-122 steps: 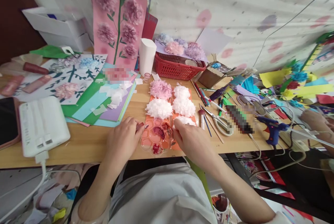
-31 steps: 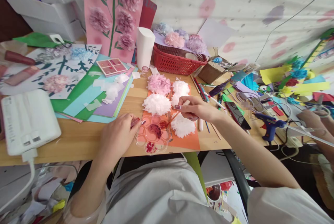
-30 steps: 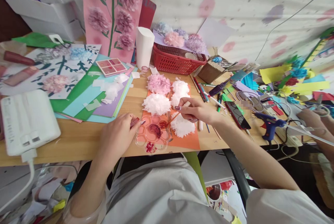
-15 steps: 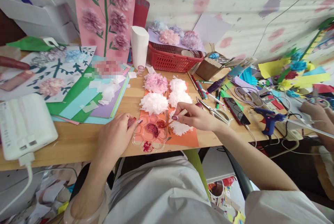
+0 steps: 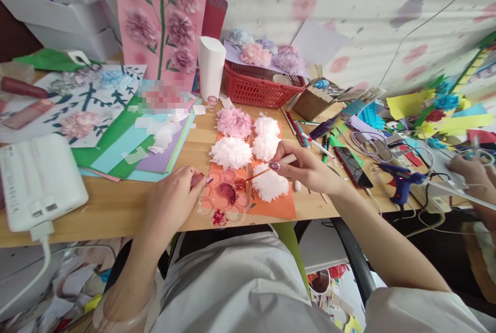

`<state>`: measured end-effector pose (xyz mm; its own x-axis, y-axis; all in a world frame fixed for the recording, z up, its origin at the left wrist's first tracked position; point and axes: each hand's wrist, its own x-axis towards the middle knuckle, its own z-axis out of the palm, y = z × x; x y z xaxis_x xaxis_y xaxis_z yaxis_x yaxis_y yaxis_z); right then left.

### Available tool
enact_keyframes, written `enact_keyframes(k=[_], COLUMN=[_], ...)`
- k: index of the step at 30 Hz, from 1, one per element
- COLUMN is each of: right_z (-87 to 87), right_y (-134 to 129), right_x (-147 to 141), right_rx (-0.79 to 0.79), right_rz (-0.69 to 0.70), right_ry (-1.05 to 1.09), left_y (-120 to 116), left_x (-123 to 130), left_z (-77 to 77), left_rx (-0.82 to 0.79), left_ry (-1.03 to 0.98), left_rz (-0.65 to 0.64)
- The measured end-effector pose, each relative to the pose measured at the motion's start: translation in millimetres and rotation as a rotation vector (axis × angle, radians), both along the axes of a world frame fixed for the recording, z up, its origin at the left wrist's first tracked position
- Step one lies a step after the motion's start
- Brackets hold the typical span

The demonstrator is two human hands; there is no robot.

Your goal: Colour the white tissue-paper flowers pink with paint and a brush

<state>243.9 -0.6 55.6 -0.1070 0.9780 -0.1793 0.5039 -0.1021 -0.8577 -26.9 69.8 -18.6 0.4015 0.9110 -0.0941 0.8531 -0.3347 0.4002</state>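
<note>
My right hand (image 5: 300, 167) pinches a thin paintbrush (image 5: 259, 174), its tip at the right-hand well of a clear flower-shaped paint palette (image 5: 204, 206). Dark red paint shows in several wells. My left hand (image 5: 176, 188) is closed at the palette's left edge, thumb and fingers gripping it. Beneath my right hand and beside the palette, a white paper flower (image 5: 271, 183) lies on orange paper (image 5: 284, 210). Behind it are another white flower (image 5: 266, 138), a further white flower (image 5: 230, 153) and a pink-tinted flower (image 5: 233, 122).
A white power bank (image 5: 42, 183) and layered coloured papers (image 5: 112, 160) are on the left. Behind stand a white bottle (image 5: 211, 66) and a red basket (image 5: 263, 87). Rightward are pens, a phone (image 5: 352, 166), a blue glue gun (image 5: 401, 180) and another person's hand (image 5: 470, 170).
My right hand has moved slightly up and to the right, and the brush slants at a lower angle. The left hand stays on the palette. The whole view has shifted a little.
</note>
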Motion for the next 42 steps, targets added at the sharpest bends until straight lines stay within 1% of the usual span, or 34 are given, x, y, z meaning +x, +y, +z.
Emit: enact_keyframes(k=[4,7,9,11,15,18,20,24,31,35,39,42], right_z=[-5.9,-9.5,-9.6,-8.5,-6.8,-7.7,-8.5,-9.3,-8.8,-2.1,7.3,7.9], right_y=[-7,-13,-17,-20,-25,-27,-28,-32,-39,-41,-42,-43], right_x=[-5,-12,-17,-22,-33,-39,-42,-41,-38,-39,-48,-60], right_rx=[0.070,0.195,0.270,0.327,0.459,0.614,0.673,0.693,0.683,0.633,0.529,0.498], right_rz=[-0.124,-0.236,-0.271,-0.253,-0.159,-0.087,-0.032,0.040,0.046,0.081,0.163,0.286], right_ry=[0.124,0.167,0.184,0.206,0.209,0.135,0.094,0.066,-0.006,-0.034,-0.104,-0.181], left_y=[4,7,6,3,-6,-14,-18,-26,-32,-34,-39,-45], left_x=[-6,-11,-12,-11,-4,2,6,10,13,15,19,23], left_z=[-6.4,-9.7,-8.0,-3.0,10.9,19.3,23.2,28.0,32.1,32.0,33.3,36.5], left_rx=[0.038,0.147,0.225,0.303,0.436,0.474,0.480,0.478,0.458,0.445,0.416,0.361], left_ry=[-0.119,-0.253,-0.311,-0.331,-0.320,-0.308,-0.303,-0.313,-0.323,-0.298,-0.235,-0.219], left_rz=[0.012,0.019,0.012,-0.011,-0.080,-0.121,-0.145,-0.169,-0.191,-0.239,-0.295,-0.355])
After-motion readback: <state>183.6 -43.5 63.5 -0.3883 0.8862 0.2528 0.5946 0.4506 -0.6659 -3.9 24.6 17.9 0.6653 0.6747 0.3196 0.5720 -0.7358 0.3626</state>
